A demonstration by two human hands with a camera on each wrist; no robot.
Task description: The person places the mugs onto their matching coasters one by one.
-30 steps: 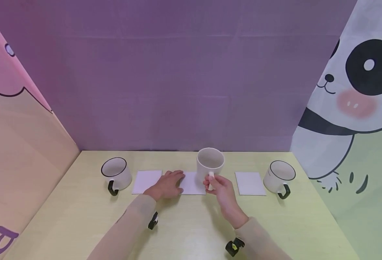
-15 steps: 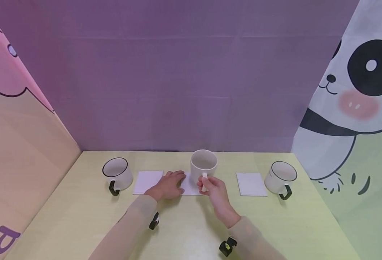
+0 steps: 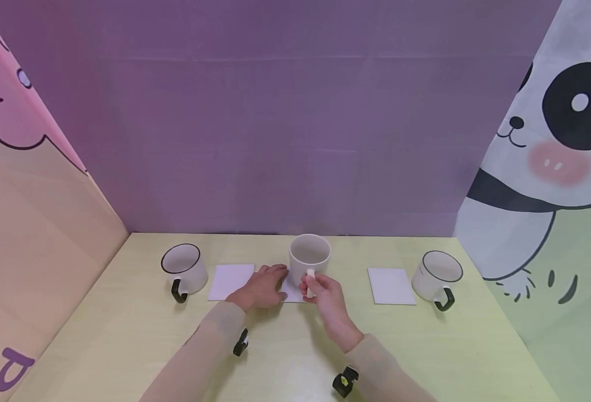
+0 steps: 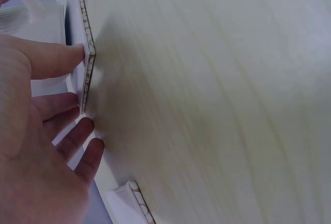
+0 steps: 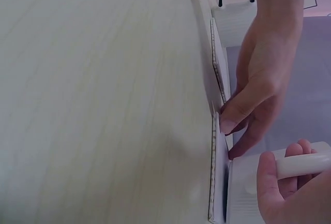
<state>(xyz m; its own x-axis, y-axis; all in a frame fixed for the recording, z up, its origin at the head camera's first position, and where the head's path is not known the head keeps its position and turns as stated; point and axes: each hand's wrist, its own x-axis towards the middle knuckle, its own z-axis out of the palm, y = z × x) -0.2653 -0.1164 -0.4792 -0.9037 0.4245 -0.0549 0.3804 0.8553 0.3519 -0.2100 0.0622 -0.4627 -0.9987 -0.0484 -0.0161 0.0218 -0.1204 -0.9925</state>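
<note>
A plain white mug stands upright over the right part of the middle white square coaster. My right hand pinches its handle between thumb and fingers, as the right wrist view also shows with the handle. The mug's base is right at the coaster's top face. At that coaster's left side lies my left hand, its fingers spread and its thumb touching the near left corner. The left wrist view shows the coaster's patterned edge. Much of the coaster is hidden by the mug and hands.
Two more white coasters lie left and right of the middle one. Beyond them stand white mugs with black rims and handles, one left and one right. A purple backdrop rises behind the table.
My right hand has moved the plain mug leftward and slightly down, farther over the middle coaster. My left hand has kept its place at the coaster's left side.
</note>
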